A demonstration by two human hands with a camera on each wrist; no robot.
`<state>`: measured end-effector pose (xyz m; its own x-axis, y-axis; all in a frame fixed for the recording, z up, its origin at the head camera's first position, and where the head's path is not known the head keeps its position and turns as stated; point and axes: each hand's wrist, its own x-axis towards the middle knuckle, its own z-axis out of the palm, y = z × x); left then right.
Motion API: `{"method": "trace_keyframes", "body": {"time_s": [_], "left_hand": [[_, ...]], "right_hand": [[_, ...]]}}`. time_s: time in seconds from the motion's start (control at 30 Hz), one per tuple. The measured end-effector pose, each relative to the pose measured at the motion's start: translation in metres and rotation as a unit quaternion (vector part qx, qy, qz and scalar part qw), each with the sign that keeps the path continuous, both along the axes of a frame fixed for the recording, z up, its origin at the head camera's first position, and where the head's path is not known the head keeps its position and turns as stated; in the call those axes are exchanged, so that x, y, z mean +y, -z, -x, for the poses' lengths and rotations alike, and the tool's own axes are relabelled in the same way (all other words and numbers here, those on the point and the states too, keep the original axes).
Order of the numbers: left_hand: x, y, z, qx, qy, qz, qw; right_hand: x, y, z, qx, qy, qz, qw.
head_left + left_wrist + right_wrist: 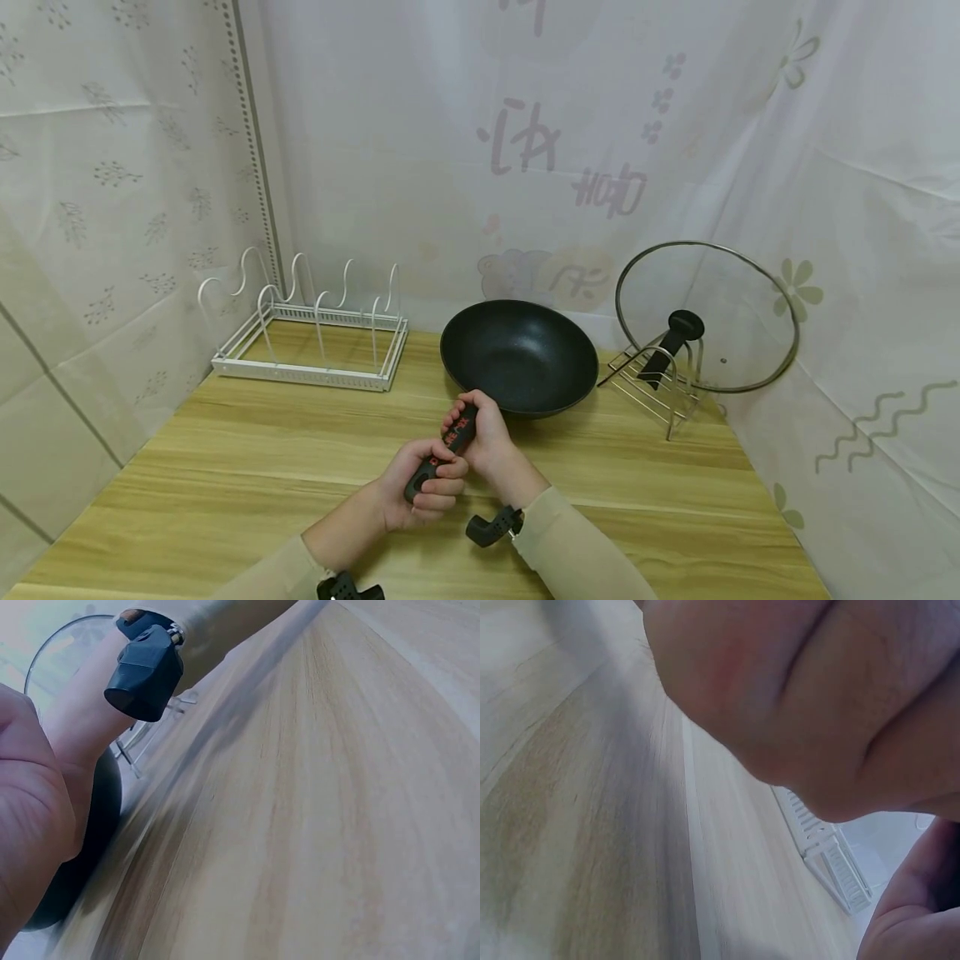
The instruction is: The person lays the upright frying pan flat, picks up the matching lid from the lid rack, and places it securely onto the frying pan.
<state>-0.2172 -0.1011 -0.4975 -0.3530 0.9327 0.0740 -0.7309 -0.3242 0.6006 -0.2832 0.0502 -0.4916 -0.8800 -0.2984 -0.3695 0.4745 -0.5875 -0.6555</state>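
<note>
Left hand (423,487) and right hand (489,435) both grip the handle (460,429) of a black wok (521,357).
Fingers (435,502) curl round it, the right hand nearer the wok, the left near the free end, forearms (343,527) angled inward. The wok is toward the back of the table (262,475), between white rack (300,375) and wire stand (670,408); keeping both grips firm and the wok level should steady it best.

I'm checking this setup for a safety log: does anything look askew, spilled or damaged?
Nothing stands out. The glass lid is tilted in the wire stand, but that looks like ordinary storage. The wok looks intact, the left hand and right hand grip its handle, and no spill shows on the table.
</note>
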Motion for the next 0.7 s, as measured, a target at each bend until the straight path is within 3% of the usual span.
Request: {"method": "trace_keyframes", "body": {"time_s": [0.23,0.33,0.47,0.57,0.7], "left_hand": [[-0.001,-0.001,0.000,0.009,-0.018,0.020,0.9996],[-0.001,-0.002,-0.001,0.018,-0.052,0.052,0.9971],[-0.002,-0.005,-0.002,0.039,-0.100,0.126,0.9863],[-0.003,-0.007,-0.002,0.060,-0.101,0.154,0.9810],[-0.006,-0.008,0.000,0.094,-0.086,0.155,0.9798]], "right_hand": [[0.004,0.001,-0.004,-0.005,-0.011,-0.016,0.9998],[0.007,0.001,-0.006,0.000,-0.021,-0.016,0.9996],[0.014,0.002,-0.008,0.009,-0.041,-0.022,0.9989],[0.019,0.001,-0.009,0.020,-0.062,-0.033,0.9973],[0.027,0.000,-0.011,0.039,-0.093,-0.062,0.9929]]}}
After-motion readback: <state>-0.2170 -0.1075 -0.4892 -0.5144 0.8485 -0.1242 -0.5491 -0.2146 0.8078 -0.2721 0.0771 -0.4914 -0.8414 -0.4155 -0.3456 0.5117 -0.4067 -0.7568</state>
